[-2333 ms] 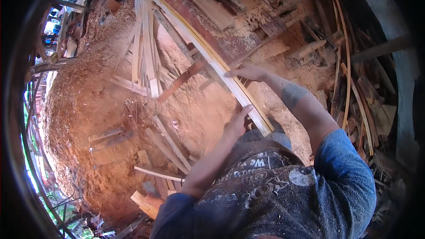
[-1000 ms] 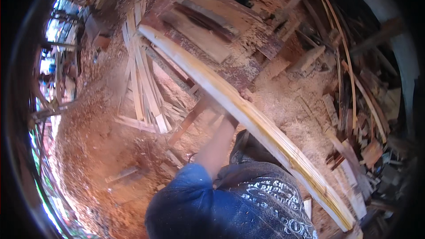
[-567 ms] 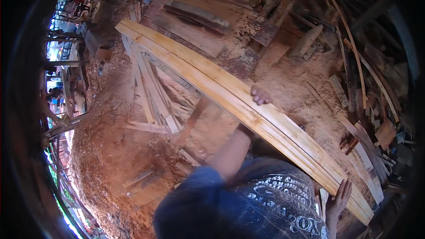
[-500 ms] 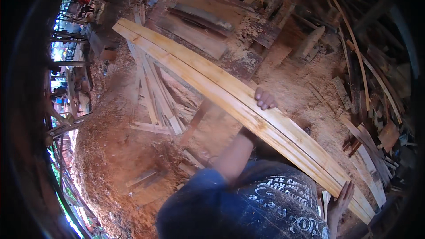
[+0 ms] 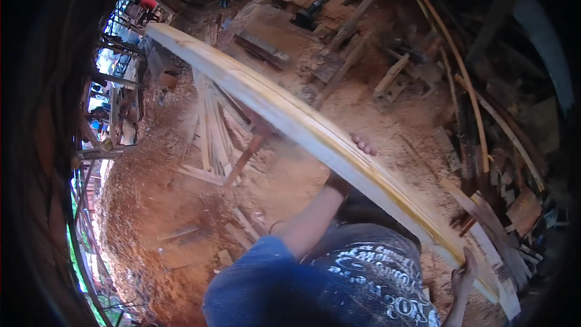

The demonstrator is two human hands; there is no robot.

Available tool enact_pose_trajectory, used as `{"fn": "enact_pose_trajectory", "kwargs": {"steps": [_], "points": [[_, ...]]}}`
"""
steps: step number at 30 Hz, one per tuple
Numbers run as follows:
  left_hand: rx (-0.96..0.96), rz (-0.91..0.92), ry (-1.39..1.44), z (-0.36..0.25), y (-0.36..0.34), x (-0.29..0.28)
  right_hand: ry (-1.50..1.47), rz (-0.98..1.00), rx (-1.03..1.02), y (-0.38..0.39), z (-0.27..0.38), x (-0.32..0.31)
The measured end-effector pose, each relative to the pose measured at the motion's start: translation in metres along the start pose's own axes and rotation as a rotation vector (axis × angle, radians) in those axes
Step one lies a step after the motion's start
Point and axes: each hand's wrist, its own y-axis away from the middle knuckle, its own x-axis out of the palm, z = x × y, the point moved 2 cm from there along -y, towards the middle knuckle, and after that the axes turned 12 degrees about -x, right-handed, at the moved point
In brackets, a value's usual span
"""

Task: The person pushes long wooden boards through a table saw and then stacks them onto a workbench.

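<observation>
Long pale wooden boards [image 5: 260, 95], lying together, stretch diagonally across the view in front of my body. My left arm passes beneath them, and the fingertips of my left hand [image 5: 364, 143] curl over their far edge; its palm is hidden below the wood. Close to the near right end, my right hand [image 5: 465, 268] grips the boards' edge, its fingers partly out of sight. The boards are tilted, so a long side face shows toward me. Their far end reaches the upper left.
Thin offcuts [image 5: 209, 127] lie heaped on the sawdust-covered ground [image 5: 145, 218] beyond the boards. A dark power tool [image 5: 305, 17] rests among planks at the back. Curved strips [image 5: 466, 72] and scrap wood [image 5: 523, 212] pile up on the right. A cardboard box [image 5: 166, 79] stands far left.
The boards have rolled in my hands, from showing their broad faces to showing more of a side. Their far end has shifted slightly left, and less of my left hand's fingers shows.
</observation>
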Motion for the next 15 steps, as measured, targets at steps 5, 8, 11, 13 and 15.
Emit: {"fn": "enact_pose_trajectory", "kwargs": {"steps": [5,8,11,13,15], "points": [[0.061,-0.521,0.100,0.097,0.020,0.015,-0.365,0.346,0.133,0.011,-0.131,-0.012],[0.052,-0.553,0.108,0.149,0.024,-0.015,-0.319,0.556,0.214,0.031,-0.191,-0.020],[-0.038,-0.614,0.085,0.191,0.032,-0.036,-0.310,0.638,0.231,0.048,-0.210,-0.026],[-0.103,-0.657,0.110,0.214,0.033,-0.056,-0.254,0.657,0.274,0.057,-0.221,-0.028],[-0.118,-0.559,0.126,0.233,0.031,-0.070,-0.096,0.544,0.240,0.069,-0.236,-0.024]]}}
